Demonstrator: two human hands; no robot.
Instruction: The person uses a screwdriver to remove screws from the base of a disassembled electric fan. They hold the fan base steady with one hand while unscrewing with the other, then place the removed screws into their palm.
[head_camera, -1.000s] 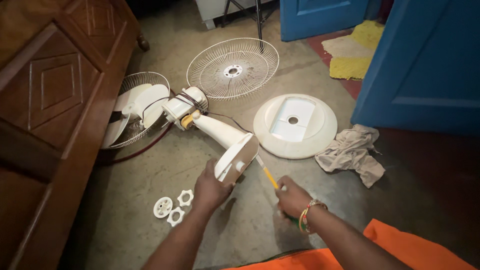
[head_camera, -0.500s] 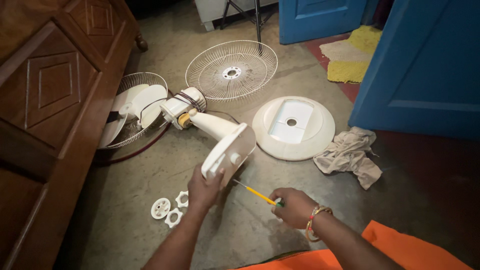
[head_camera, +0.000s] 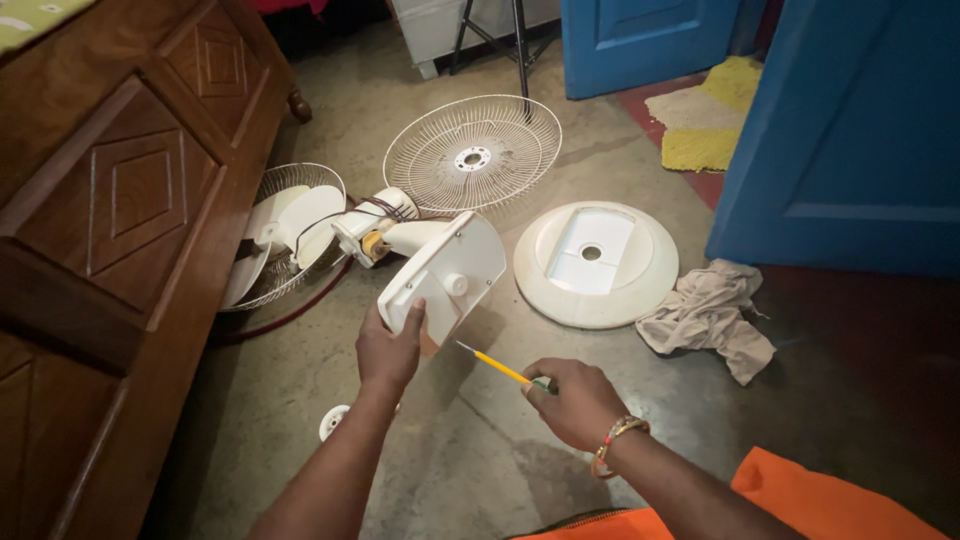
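My left hand grips the lower edge of a white fan body and tilts its flat control face up off the concrete floor. Behind it the fan's neck runs to the motor with exposed wires. My right hand holds a yellow screwdriver, whose tip points up-left toward the fan body and stops a little short of it. A small white round part lies on the floor by my left wrist, partly hidden by the arm.
A wire fan guard lies flat beyond the fan. The round white base sits to the right, with a crumpled beige rag beside it. A rear guard with blades leans by the wooden cabinet. Blue doors stand at right.
My left hand has tipped the fan body further up, showing its flat face. My right hand has drawn the screwdriver back and lower, away from the fan body. The view has shifted closer.
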